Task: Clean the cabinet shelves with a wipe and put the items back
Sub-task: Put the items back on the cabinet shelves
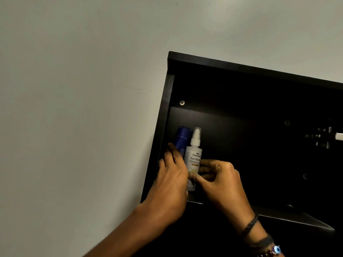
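A white sunscreen spray bottle (194, 156) stands upright on the dark shelf (278, 217) at the left end of the black wall cabinet (241, 69). My right hand (220, 180) grips its lower part with thumb and fingers. Just left of it stands a blue can (182, 139), close against the cabinet's left wall. My left hand (172, 175) wraps around the blue can's lower half and hides it. No wipe is in view.
A metal door hinge (324, 138) sticks out at the cabinet's right side. A screw (182, 102) sits in the back panel above the bottles. A plain grey wall (83, 108) fills the left and top.
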